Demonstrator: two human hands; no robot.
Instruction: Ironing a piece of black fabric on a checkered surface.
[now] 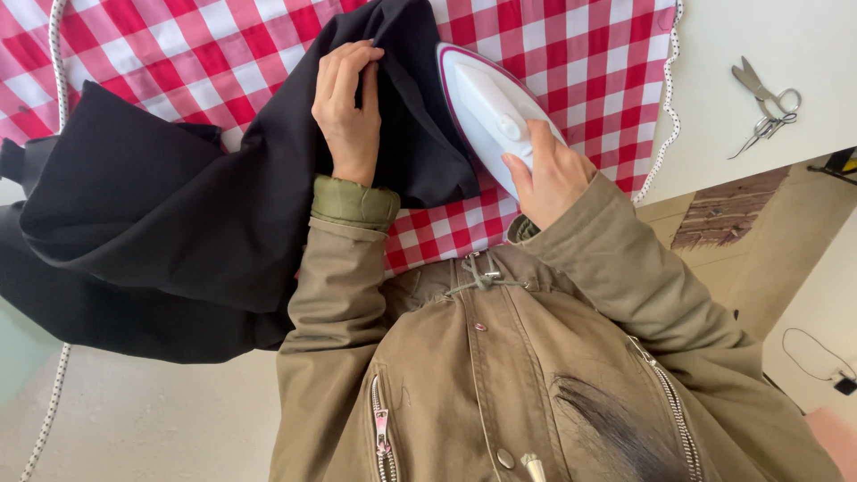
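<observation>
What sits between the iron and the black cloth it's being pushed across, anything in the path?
Nothing visible blocks it. The iron, held by the right hand, rests at the edge of the black cloth. The left hand presses the cloth just beside the iron's side.

My right hand (546, 174) covers the iron's (486, 103) handle, so I can't see its grip. The dark cloth (161, 223) hides the iron's far edge, and runs off the left edge. The checked cover (571, 54) is cut off above.
</observation>
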